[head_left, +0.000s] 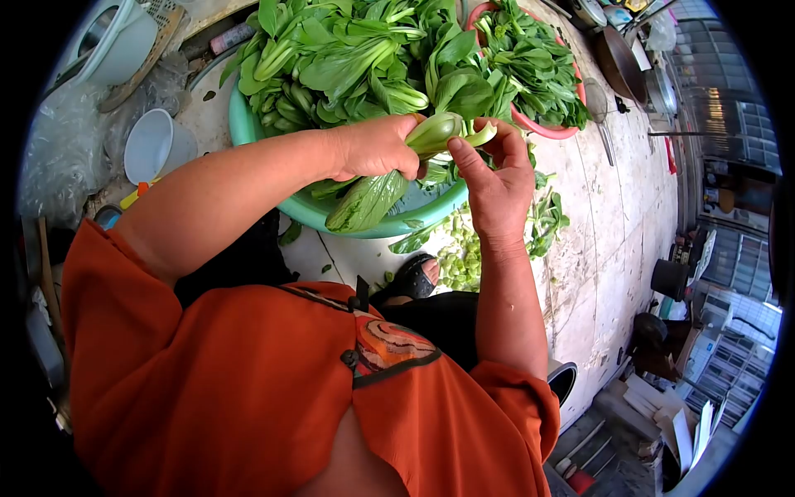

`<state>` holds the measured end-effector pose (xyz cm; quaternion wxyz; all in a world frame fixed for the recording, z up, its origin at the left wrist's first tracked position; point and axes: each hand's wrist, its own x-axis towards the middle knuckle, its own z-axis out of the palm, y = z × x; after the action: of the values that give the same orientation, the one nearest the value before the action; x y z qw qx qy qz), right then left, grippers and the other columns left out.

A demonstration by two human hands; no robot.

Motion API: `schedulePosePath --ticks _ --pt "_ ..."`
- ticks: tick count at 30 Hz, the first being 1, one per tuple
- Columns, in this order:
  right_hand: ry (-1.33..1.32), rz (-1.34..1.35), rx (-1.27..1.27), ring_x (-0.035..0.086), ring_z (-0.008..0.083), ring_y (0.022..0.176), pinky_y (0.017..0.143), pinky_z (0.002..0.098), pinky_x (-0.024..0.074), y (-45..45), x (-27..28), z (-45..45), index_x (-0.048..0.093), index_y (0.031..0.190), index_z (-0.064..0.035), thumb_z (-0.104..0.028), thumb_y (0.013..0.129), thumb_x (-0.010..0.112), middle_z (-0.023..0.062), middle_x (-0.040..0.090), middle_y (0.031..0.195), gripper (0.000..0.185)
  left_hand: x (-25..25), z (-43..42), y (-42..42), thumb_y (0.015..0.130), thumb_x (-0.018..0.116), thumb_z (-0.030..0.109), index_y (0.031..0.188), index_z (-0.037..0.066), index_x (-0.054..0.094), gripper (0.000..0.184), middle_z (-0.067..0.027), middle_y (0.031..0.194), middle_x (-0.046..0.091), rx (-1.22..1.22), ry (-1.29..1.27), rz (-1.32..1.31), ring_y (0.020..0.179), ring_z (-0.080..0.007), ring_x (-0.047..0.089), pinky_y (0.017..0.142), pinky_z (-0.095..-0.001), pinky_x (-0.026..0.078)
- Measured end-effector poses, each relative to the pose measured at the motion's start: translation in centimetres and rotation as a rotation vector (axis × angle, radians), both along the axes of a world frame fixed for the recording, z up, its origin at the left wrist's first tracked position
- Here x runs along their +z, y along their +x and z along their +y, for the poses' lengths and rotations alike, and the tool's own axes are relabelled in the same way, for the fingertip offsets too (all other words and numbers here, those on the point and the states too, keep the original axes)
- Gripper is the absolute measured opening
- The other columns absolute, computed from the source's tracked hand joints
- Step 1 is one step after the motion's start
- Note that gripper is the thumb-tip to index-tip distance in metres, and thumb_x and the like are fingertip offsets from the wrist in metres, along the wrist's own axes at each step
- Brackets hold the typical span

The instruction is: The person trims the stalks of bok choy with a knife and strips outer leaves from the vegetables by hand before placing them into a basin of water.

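Over the near rim of a green basin [310,214] heaped with leafy greens [348,58], my left hand [377,149] is wrapped round a head of bok choy [435,137]. One broad leaf of it hangs down to the left below that hand. My right hand [499,178] pinches a pale stalk at the other end of the head between thumb and fingers. Some of its fingertips are hidden behind the stalk. Behind and to the right, a red basin [551,131] holds more greens [534,70].
Cut stem ends [460,255] and loose leaves lie on the tiled floor below the green basin. At the left are a white bucket [157,145] and plastic bags [62,157]. A wok [619,62] sits at the upper right. My sandalled foot [414,277] is below the basin.
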<state>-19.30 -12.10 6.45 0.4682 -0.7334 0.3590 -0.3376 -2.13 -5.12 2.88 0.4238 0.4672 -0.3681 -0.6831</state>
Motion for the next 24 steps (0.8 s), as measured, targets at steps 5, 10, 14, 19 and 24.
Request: schedulePosePath --ticks 5,10,14,19,24 --pt "0.558 -0.018 0.183 0.056 0.008 0.061 0.05 0.0202 0.0433 -0.5 1.1 -0.1 0.056 0.116 -0.0004 -0.011 0.078 0.078 0.0041 0.063 0.084 0.045 0.4 0.3 -0.5 0.071 0.058 0.004 0.119 0.002 0.047 0.05 -0.0027 0.088 0.056 -0.169 -0.047 -0.193 0.081 -0.011 0.053 0.076 -0.0258 0.044" --pt "0.55 -0.055 0.178 0.056 0.0082 0.056 0.047 0.0207 0.045 -0.4 1.5 -0.3 0.058 0.107 -0.0011 -0.007 0.077 0.078 0.0037 0.063 0.076 0.037 0.7 0.8 -0.9 0.069 0.067 0.012 0.118 -0.001 0.051 0.053 -0.0082 0.09 0.062 -0.035 -0.167 -0.319 0.08 -0.0154 0.058 0.073 -0.0286 0.048" --pt "0.509 -0.025 0.146 0.055 0.0077 0.055 0.046 0.0205 0.0442 -0.2 1.3 0.2 0.058 0.106 -0.0003 -0.008 0.077 0.079 0.0039 0.064 0.076 0.037 0.8 0.7 -0.7 0.068 0.075 0.02 0.106 -0.002 0.06 0.047 -0.0122 0.088 0.065 -0.071 -0.12 -0.445 0.081 -0.0204 0.061 0.076 -0.0303 0.049" --pt "0.498 0.009 0.085 0.055 0.0067 0.056 0.046 0.0204 0.0439 -0.1 1.3 0.4 0.06 0.104 -0.0003 -0.011 0.076 0.081 0.0032 0.063 0.075 0.036 0.9 0.7 -0.7 0.077 0.075 0.022 0.111 0.0 0.06 0.043 -0.0058 0.094 0.064 -0.156 0.057 -0.381 0.087 -0.0148 0.059 0.083 -0.0297 0.046" --pt "0.389 0.022 0.063 0.053 0.0059 0.056 0.049 0.0204 0.0449 -0.4 1.0 0.0 0.062 0.1 -0.0025 -0.014 0.076 0.082 0.0025 0.063 0.075 0.033 0.4 1.1 -1.3 0.079 0.074 0.025 0.109 0.0 0.06 0.041 -0.0052 0.09 0.063 -0.131 -0.02 -0.342 0.082 -0.0148 0.056 0.08 -0.0296 0.046"
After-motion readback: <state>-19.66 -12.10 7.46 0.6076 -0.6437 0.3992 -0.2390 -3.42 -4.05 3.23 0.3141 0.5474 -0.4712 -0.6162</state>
